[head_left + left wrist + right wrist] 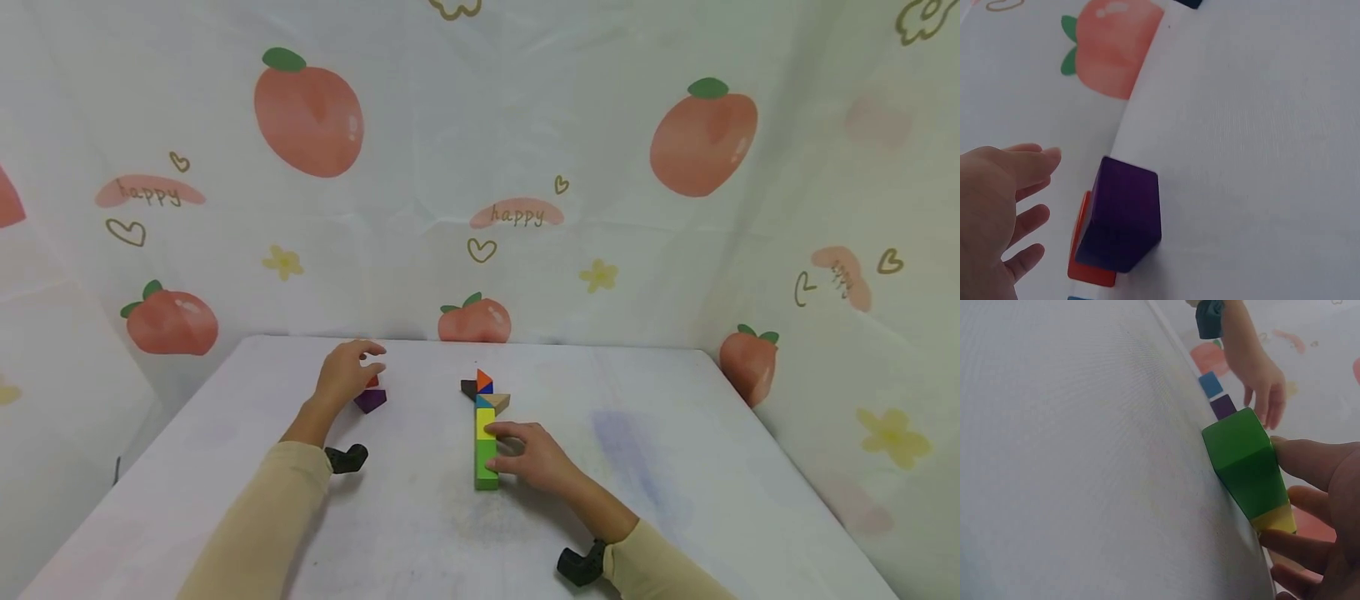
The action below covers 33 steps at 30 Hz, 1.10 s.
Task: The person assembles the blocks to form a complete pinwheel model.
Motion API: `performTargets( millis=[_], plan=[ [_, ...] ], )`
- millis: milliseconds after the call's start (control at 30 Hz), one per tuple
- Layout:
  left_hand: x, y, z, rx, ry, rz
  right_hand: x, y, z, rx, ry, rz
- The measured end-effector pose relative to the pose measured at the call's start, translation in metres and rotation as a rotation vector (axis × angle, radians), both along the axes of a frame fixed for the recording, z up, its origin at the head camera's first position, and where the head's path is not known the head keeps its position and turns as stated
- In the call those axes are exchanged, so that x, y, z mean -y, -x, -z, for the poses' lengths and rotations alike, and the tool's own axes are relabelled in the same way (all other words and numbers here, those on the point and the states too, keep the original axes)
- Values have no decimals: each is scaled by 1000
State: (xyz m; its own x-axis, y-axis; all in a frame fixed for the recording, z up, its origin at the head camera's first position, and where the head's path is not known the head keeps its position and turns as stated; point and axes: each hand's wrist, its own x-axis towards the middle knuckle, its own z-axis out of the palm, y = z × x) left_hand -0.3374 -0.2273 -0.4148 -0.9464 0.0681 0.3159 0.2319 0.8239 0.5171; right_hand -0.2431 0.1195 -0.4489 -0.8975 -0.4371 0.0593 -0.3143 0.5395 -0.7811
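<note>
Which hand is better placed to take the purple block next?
Probably the left hand: it is empty and close to the purple block, while the right hand is farther off, at the green block.

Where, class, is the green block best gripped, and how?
Probably pinch the green block across its left and right long sides, coming from above. No other block stands beside those sides, whereas the yellow block sits at its far end, seemingly leaving no room there for a fingertip.
</note>
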Motion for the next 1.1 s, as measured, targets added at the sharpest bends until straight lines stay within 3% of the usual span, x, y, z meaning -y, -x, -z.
performTargets(
  millis=[467,600,833,1100],
  plan=[
    [22,-1,8,123,133,-50,0,1,1,-9,10,-19],
    [27,0,10,174,133,-55,0,0,1,-5,5,-18],
    [30,3,9,197,160,-13,0,1,1,0,1,-5],
    [32,2,10,252,102,-13,0,1,2,4,4,-3]
  ],
)
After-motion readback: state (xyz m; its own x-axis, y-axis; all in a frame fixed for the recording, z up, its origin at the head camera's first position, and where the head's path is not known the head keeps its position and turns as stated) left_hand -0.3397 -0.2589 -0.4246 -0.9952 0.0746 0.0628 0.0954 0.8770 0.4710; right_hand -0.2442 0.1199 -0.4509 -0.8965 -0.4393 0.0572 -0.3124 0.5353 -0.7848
